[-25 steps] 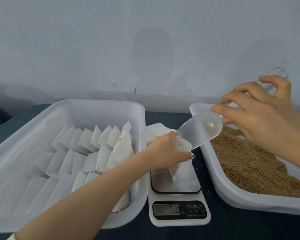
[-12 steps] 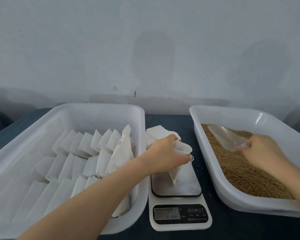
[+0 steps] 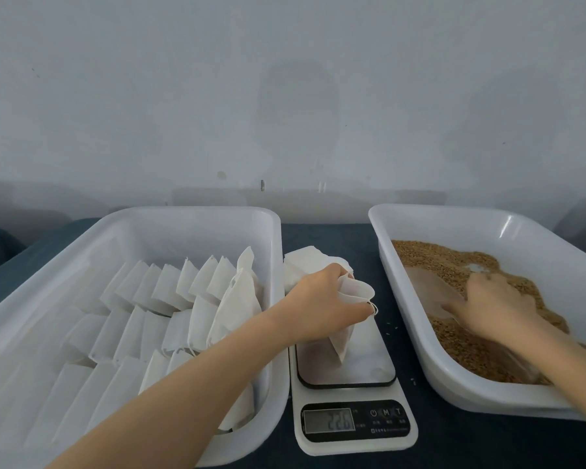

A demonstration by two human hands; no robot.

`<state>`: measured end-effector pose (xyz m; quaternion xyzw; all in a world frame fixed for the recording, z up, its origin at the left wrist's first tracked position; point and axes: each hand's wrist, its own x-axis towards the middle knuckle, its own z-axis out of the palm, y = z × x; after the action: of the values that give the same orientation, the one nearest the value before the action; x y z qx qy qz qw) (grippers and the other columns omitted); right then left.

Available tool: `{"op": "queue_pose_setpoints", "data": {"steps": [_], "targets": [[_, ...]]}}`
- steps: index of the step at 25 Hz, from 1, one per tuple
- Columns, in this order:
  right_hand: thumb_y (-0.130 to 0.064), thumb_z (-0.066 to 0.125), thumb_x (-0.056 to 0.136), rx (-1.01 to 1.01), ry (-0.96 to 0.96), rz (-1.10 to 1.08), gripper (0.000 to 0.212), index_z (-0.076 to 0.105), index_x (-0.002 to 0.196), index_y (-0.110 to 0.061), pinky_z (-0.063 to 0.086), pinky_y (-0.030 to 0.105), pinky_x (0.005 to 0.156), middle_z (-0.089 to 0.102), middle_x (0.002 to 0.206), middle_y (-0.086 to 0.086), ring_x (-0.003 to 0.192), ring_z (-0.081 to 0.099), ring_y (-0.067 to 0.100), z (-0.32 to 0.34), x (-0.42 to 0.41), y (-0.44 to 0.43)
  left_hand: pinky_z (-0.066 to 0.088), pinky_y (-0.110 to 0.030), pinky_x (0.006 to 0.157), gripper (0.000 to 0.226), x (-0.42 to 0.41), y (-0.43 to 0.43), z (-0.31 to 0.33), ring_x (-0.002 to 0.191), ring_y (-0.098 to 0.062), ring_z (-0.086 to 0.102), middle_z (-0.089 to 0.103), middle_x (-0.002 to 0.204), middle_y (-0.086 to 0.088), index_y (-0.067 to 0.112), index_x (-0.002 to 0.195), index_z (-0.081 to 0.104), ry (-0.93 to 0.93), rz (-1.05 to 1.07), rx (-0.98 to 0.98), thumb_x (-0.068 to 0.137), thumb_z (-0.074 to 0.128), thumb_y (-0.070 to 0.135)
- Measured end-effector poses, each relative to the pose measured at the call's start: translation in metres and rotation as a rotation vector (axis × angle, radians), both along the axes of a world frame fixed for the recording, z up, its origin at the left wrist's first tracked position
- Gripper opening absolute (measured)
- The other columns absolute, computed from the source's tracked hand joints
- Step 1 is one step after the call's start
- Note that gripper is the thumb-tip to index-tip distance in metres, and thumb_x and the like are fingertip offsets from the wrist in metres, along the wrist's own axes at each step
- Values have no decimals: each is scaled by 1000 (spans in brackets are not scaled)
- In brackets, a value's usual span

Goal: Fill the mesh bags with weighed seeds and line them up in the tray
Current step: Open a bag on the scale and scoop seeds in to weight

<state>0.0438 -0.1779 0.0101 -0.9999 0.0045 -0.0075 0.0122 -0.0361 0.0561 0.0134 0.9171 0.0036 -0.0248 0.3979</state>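
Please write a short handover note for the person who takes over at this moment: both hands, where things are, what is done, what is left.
Left hand pinches the open mesh bag upright on the scale.
Right hand, blurred, holds the scoop in the seeds of the right tray.
Done: rows of bags lined up in the left tray.
Left: fill this bag to weight, add it to the row, then use the spare bags behind the scale. The display is too blurred to trust.

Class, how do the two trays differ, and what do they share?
The left tray holds rows of white mesh bags; the right tray holds loose brown seeds. The right hand holds a scoop inside the right tray; the left arm only crosses the left tray. Both are white and rectangular.
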Motion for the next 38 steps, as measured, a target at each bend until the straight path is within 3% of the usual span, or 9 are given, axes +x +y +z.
{"op": "queue_pose_setpoints", "data": {"steps": [4,6,9,12,17,23,29,34,38], "targets": [[-37,52,89,484,-323,463,16,58,104,-36,43,15,66,61,99,-13,78,57,1,30,-33,21,51,-35,87,53,0,-1,2,100,-18,56,56,111,3,29,123,43,18,-3,-7,79,62,51],[-52,48,84,573,-139,693,17,58,97,-50,46,17,52,64,82,-19,65,59,0,44,-53,37,50,-33,86,53,-1,-1,3,100,-16,56,56,112,4,28,123,43,31,-12,-14,80,62,51],[-54,42,89,447,98,824,20,57,101,-51,53,24,63,64,81,-22,70,62,5,37,-63,57,46,-22,73,45,-2,1,7,95,-9,55,56,105,9,26,120,44,31,-63,-55,83,64,44],[-46,44,94,471,192,805,18,61,90,-43,41,18,52,58,64,-18,56,52,3,27,-54,69,40,-12,60,47,-5,4,12,87,-6,51,47,99,12,24,128,36,80,-172,-151,86,57,16],[-43,59,89,417,34,749,13,63,82,-32,37,2,58,53,63,-10,59,50,-14,26,-36,77,45,-16,73,61,0,8,8,105,-14,49,42,121,3,31,132,23,63,-166,-250,89,48,-4],[-25,61,90,713,10,674,13,63,86,-38,43,8,58,65,78,-24,66,59,-6,13,-30,69,41,-4,59,32,4,10,0,89,-5,53,51,102,14,35,115,40,-59,-35,-151,94,58,20],[-7,59,91,889,27,693,28,59,104,-32,49,14,72,70,87,-16,81,66,4,11,-29,69,41,-11,85,66,2,12,6,106,-2,50,49,117,17,34,134,36,-24,-102,-94,82,74,22],[-7,58,91,953,-14,678,31,59,103,-36,46,15,73,71,85,-11,80,65,3,12,-28,70,35,-1,57,25,0,17,11,66,2,48,51,77,15,30,85,57,-162,2,92,75,79,33],[-8,60,91,969,-137,562,29,61,95,-37,42,20,73,69,81,-11,81,62,3,10,-26,70,38,-7,50,29,4,20,14,55,-2,51,51,66,8,23,68,47,-229,112,55,86,69,29]]}}
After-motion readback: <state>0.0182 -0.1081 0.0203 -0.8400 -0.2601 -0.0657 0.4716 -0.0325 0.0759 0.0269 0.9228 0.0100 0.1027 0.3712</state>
